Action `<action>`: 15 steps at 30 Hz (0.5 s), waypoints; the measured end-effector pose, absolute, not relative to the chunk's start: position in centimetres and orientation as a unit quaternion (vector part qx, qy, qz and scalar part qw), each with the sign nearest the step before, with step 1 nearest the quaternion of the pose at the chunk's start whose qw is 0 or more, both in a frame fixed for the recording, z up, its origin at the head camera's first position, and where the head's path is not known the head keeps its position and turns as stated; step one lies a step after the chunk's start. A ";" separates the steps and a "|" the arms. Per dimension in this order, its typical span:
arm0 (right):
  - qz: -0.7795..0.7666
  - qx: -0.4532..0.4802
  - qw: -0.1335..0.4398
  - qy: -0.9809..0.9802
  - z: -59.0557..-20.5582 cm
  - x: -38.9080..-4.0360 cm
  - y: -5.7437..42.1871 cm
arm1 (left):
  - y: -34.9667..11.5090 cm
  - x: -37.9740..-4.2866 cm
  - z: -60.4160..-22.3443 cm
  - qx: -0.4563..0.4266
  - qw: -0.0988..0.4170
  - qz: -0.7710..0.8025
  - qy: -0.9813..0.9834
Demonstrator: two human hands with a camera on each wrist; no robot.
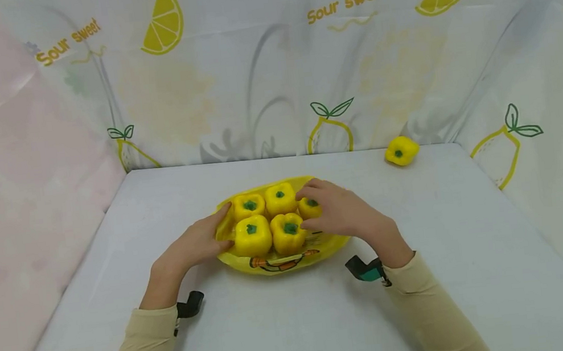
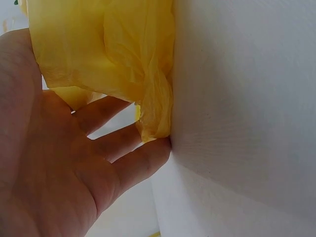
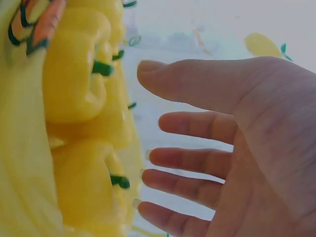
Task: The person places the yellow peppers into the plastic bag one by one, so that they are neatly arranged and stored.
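Note:
Several yellow bell peppers (image 1: 253,236) with green stems sit in a yellow plastic bag (image 1: 239,266) lying mouth-up on the white table. At the bag's left end, my left hand (image 1: 193,243) holds the rim, thumb on the near side and fingers toward the far side. In the left wrist view, fingers (image 2: 140,162) reach behind the crumpled bag end. My right hand (image 1: 339,208) is over the bag's right side, partly hiding a pepper (image 1: 308,209). Its fingers (image 3: 190,121) are spread and hold nothing; the right wrist view shows a gap before the peppers (image 3: 74,74).
Another yellow bell pepper (image 1: 402,151) lies alone at the table's back right. A lemon-printed cloth (image 1: 272,85) hangs behind the table (image 1: 287,329) and along its sides. Each wrist carries a small dark camera mount (image 1: 190,305).

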State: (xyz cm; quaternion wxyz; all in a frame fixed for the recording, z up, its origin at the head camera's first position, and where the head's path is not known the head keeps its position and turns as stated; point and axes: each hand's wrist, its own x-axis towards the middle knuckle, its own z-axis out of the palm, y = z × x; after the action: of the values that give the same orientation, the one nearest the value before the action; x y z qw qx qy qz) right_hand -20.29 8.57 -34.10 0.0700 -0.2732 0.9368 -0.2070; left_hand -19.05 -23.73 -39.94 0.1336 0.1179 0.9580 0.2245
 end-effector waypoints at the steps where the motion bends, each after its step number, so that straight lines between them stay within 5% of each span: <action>1: -0.211 -0.266 0.065 0.938 -34.0 -20.5 9.0 | -23.7 -19.1 -39.9 0.115 0.135 0.227 0.958; 15: -0.258 -0.219 -0.059 0.939 -36.7 -25.1 15.8 | -24.2 -19.0 -40.0 0.110 0.137 0.261 0.949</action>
State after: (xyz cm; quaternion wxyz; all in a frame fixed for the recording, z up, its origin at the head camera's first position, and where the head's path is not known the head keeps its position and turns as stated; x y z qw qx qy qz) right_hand -25.14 15.81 -36.74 -0.0589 -0.2195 0.9392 -0.2576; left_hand -19.00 -24.18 -40.03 0.1370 0.1097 0.9493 0.2609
